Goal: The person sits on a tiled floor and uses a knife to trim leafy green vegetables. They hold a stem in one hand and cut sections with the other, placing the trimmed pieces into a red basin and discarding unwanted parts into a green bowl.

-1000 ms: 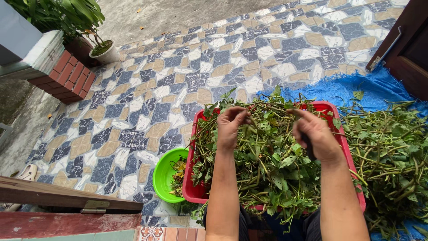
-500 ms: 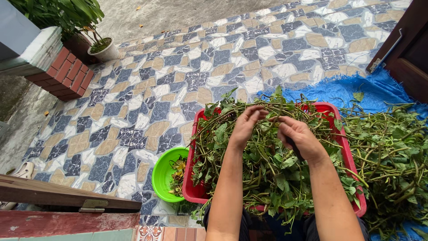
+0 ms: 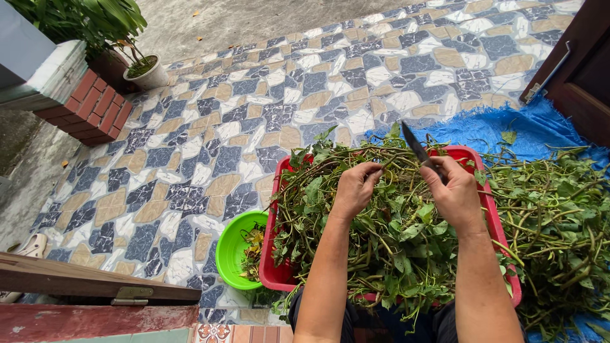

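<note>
Tiled patio floor, red basket [image 3: 279, 274] of leafy stems. Left hand [image 3: 353, 190] pinches a stem [image 3: 381, 173]; right hand [image 3: 455, 192] grips knife [image 3: 416, 147]. Best cut away from fingers.

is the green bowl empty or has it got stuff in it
Not empty. The green bowl beside the red basket holds a small heap of yellowish and green plant scraps on its right side; the rest of its inside shows bare.

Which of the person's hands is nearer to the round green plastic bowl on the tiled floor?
Left. The left hand works over the red basket's near side, above the round green plastic bowl; the right hand, holding a dark-bladed knife, is farther across.
</note>
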